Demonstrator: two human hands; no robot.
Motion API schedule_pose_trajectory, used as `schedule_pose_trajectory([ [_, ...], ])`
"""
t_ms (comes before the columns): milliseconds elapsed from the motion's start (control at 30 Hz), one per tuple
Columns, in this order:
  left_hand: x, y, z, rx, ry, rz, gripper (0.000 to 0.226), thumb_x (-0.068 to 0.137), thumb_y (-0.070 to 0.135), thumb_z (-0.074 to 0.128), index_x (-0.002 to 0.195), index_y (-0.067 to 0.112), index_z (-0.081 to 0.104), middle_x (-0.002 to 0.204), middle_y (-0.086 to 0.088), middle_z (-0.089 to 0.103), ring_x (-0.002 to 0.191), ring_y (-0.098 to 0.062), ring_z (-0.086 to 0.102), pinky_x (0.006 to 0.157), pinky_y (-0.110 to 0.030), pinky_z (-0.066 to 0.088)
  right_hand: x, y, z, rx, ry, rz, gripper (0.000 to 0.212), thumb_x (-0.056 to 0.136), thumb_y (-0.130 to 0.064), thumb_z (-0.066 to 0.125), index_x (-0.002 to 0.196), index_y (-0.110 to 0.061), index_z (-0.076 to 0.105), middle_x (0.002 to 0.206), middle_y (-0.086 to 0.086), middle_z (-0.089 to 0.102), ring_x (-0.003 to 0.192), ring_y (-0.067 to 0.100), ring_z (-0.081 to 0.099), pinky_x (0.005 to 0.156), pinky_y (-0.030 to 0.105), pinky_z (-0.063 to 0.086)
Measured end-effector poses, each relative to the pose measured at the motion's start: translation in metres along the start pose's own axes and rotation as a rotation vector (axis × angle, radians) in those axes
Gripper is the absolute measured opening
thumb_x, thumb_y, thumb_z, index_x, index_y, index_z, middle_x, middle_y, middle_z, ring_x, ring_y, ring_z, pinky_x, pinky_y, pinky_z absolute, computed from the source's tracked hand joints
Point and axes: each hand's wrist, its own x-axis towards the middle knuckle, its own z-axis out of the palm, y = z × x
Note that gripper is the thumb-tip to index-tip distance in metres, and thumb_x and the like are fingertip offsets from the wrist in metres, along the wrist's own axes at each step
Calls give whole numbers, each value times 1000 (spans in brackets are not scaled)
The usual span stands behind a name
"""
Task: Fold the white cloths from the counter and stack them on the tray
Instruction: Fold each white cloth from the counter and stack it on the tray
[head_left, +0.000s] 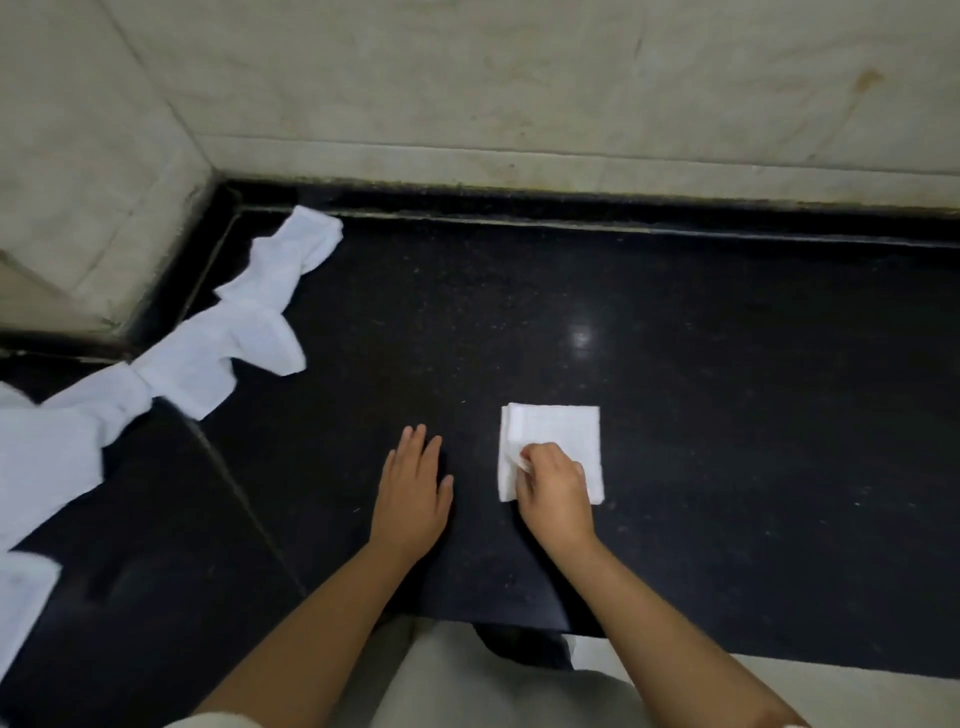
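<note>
- Folded cloth (558, 436): looked light, soft, floppy terry-type fabric; prob. no weight to speak of & not fragile. Layers would likely slide or spring open if lifted by one corner only.
- Best hold, in my judgement: pinch through all layers at an edge, or slip flat fingers under & carry w/ the other palm on top so the fold keeps.
- Polished counter (675, 364) was glossy black stone, so cloth would prob. skid easily when pushed.
- Look: small white near-square, edges roughly even, stacked layers showing along its left side; lay flat on counter, near front edge, right of centre.
- Right hand (553, 488) was on the cloth's lower-left part, fingers curled, pinching a bit of fabric at the left edge.
- Left hand (413, 488) lay flat, fingers straight & spread a little, on bare counter just beside the cloth, not touching it, holding nothing.
- Unfolded cloths (223, 348): white, rumpled, strung along the left side from back corner toward the viewer, well apart from the folded one.
- Tray: not in view, so can't tell where the stack goes.
</note>
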Motion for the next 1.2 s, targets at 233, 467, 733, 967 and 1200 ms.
schedule_pose_trajectory([
  [233,-19,-19,2,-48,-24,-3,51,97,32,29,142,8,31,154,-10,21,146,-23,10,118,-33,5,-14,8,11,-16,-165,9,20,62,14,68,78,3,67,72,16,65,63,33,61,59,37,53],
  [467,-17,-21,5,-22,-7,82,75,83,44,10,138,3,39,149,-14,34,143,-27,22,113,-31,7,-4,-11,3,-35,-81,11,14,65,8,65,77,0,66,71,14,66,65,33,62,62,36,48],
  [733,-16,-20,11,-15,31,170,47,93,19,47,136,1,41,147,-15,37,142,-29,25,114,-35,13,-20,4,-21,-185,-383,-103,40,60,-3,75,100,-5,67,98,9,67,90,29,64,84,42,50],
  [967,-3,10,22,14,71,462,40,78,26,48,107,7,67,111,-7,68,107,-25,65,93,-39,47,-25,47,-45,-403,-340,-53,49,37,13,79,79,-11,73,84,4,71,66,25,67,50,31,55],
  [1200,13,42,39,127,111,615,39,54,36,83,85,20,68,82,6,66,82,-13,57,86,-27,44,-7,41,-58,-198,-384,45,28,81,4,51,103,-2,67,102,14,65,88,33,63,72,36,51],
])
